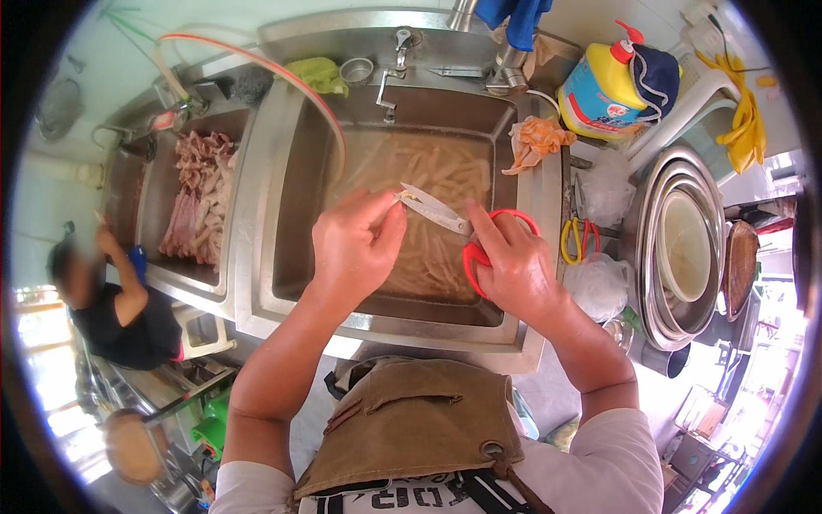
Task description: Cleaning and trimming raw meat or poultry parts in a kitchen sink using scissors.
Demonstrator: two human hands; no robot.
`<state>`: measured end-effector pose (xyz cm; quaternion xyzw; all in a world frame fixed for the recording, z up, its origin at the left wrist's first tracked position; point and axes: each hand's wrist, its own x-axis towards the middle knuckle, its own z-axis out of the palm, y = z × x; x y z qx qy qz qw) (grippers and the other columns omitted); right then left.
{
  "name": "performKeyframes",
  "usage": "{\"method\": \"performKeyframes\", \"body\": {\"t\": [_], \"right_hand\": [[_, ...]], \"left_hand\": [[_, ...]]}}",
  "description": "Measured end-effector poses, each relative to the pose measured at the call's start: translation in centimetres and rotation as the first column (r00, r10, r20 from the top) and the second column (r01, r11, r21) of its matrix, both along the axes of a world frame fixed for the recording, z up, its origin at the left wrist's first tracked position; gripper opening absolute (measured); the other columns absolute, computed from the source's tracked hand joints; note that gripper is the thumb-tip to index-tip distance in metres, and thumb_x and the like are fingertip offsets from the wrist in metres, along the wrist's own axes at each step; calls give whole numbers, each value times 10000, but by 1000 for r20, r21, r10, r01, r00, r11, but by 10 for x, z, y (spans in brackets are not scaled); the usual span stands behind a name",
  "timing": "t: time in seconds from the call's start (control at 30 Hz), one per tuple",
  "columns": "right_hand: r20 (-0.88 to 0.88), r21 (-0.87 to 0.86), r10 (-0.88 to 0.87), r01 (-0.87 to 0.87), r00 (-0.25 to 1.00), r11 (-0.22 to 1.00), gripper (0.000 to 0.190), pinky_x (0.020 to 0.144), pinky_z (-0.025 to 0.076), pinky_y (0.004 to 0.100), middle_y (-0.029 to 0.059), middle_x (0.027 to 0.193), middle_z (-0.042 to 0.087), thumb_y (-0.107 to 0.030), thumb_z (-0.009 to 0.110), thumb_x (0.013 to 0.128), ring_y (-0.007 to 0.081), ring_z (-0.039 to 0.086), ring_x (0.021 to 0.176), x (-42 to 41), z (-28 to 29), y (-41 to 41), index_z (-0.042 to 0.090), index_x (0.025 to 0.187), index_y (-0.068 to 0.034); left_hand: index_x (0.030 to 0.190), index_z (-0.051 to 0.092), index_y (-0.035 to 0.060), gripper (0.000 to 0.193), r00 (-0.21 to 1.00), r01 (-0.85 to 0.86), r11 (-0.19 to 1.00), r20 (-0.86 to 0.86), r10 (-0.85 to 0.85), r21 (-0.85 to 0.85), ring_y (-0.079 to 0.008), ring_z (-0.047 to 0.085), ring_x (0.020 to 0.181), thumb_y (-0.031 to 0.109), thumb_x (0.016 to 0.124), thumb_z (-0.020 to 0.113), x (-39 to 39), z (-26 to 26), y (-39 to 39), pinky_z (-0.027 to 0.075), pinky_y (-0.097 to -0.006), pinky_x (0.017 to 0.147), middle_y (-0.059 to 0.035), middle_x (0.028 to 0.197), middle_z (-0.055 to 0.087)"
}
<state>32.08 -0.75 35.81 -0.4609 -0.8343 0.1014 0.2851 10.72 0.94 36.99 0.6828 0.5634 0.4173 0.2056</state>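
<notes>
My right hand (515, 266) holds a pair of red-handled scissors (443, 215), with fingers in the loops. The scissors' blades are apart and point towards my left hand (355, 241). That hand pinches a small pale yellowish piece (408, 195), which lies at the blade tips; most of it is hidden by my fingers, so I cannot tell what it is. Both hands are above a steel sink basin (308, 128) of cloudy water. Many pale, long food pieces (443, 164) lie under the water, too blurred to name exactly.
A hose (289, 77) arches into the basin. Pinkish and pale raw meat (199, 199) fills part of the left sink, where another person (122, 308) sits. An orange cloth (539, 141), spare scissors (581, 238), stacked steel bowls (642, 257) and a yellow detergent jug (597, 90) are right.
</notes>
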Motion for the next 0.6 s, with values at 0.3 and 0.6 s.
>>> {"method": "performKeyframes", "body": {"t": [0.3,0.6], "right_hand": [[8,-1,-4,4,1000,1000,506,555,506,358,112,788,570,-51,684,709,264,602,672,1,1,0,544,1193,-5],[-7,-56,34,-34,999,998,468,577,514,368,120,738,577,-39,677,709,284,599,673,4,-2,1,558,1160,-12]], "left_hand": [[831,654,52,37,996,31,999,-78,-33,-28,-244,492,494,64,796,651,0,8,-2,375,-329,461,-104,631,514],[868,674,68,80,990,28,999,-141,-25,17,-233,502,493,62,790,659,-2,8,-1,384,-324,455,-89,612,514]]}}
